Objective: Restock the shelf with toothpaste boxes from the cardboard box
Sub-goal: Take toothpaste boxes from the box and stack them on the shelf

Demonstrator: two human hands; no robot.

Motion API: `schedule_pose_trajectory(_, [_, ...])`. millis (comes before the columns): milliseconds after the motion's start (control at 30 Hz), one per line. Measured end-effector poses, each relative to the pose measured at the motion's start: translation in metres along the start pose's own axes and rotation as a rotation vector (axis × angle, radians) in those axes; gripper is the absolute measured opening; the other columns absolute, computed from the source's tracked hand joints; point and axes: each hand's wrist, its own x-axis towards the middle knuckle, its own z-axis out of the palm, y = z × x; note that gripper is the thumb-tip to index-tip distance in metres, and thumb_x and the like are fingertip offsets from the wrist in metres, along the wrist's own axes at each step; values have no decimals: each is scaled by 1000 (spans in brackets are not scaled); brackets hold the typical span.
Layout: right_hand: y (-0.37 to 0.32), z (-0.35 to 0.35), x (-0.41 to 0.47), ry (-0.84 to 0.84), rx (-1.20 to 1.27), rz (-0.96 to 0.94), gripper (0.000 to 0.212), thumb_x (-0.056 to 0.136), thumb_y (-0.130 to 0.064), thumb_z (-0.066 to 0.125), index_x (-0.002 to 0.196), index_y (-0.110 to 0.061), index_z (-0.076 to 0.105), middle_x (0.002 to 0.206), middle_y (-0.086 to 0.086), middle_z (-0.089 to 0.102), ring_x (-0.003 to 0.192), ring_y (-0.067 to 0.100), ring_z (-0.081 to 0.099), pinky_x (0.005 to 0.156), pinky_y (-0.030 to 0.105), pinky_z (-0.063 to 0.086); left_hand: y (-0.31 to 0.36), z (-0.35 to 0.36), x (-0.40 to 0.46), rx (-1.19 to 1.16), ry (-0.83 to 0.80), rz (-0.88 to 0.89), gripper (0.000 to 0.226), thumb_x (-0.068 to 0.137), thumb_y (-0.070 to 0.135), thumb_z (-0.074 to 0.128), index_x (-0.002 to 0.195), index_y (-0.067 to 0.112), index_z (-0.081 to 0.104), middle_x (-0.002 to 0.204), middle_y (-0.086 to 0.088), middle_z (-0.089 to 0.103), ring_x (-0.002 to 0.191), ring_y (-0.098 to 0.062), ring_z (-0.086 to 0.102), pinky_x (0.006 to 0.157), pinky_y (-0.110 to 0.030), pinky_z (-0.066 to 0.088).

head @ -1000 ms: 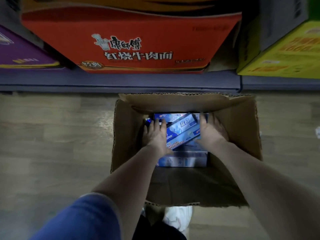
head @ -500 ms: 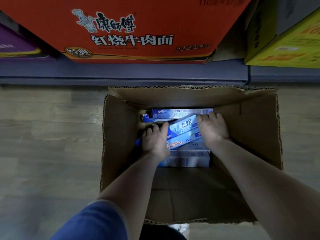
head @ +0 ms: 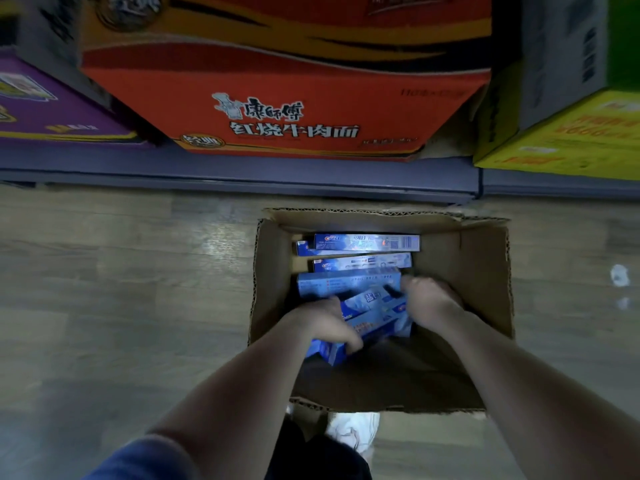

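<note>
Inside the cardboard box (head: 485, 271), left hand (head: 322, 320) and right hand (head: 429, 299) each grip toothpaste boxes (head: 374, 313)

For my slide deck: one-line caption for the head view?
Both hands, left and right, grip toothpaste boxes inside the open cardboard box below the shelf.

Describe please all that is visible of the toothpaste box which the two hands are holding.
The held toothpaste box is a long blue-and-white carton, seemingly thin printed card, with white characters on its top face. It lies tilted, its left end nearer the camera, above the near part of the brown cardboard box. The left hand grips its left end and the right hand its right end. Motion blur hides its small print.
</note>
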Motion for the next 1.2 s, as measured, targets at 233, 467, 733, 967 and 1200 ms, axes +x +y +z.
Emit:
schedule_pose_trajectory(233, [0,3,-8,4,33,-29,38,93,-1,37,130,-8,44,128,16,51,116,27,52,87,30,43,14,-7,-26,158,-61,43,48,67,29,69,108,14,51,102,-1,53,84,-16,52,56,-22,38])
schedule_pose_trajectory(467, [-6,21,17,4,81,-66,59,94,-13,42,147,-15,18,151,10,21,136,31,28,109,38,29,5,5,-17,153,-24,48,75,66,35,74,131,20,39,127,-1,47,109,-19,48,79,-29,47])
schedule_pose_trajectory(733, [-18,42,60,56,-133,-122,70,87,-7,53,145,-18,17,152,7,19,141,25,16,112,38,23,-7,19,-2,5,-44,63,101,67,54,75,147,22,22,150,-1,30,133,-21,35,104,-33,37])
schedule_pose_trajectory(967, [-32,36,77,76,-227,-119,57,85,-24,60,134,-14,34,141,9,37,131,29,30,109,37,26,3,17,6,-58,-87,85,94,70,60,70,147,33,22,151,0,30,132,-22,36,101,-31,36])
schedule_pose_trajectory(1200, [-33,35,79,-5,-183,-147,57,85,-39,61,135,-17,41,141,15,33,131,34,30,107,41,30,24,35,21,11,-1,79,100,40,78,65,126,30,48,128,-3,56,112,-27,55,92,-45,47])
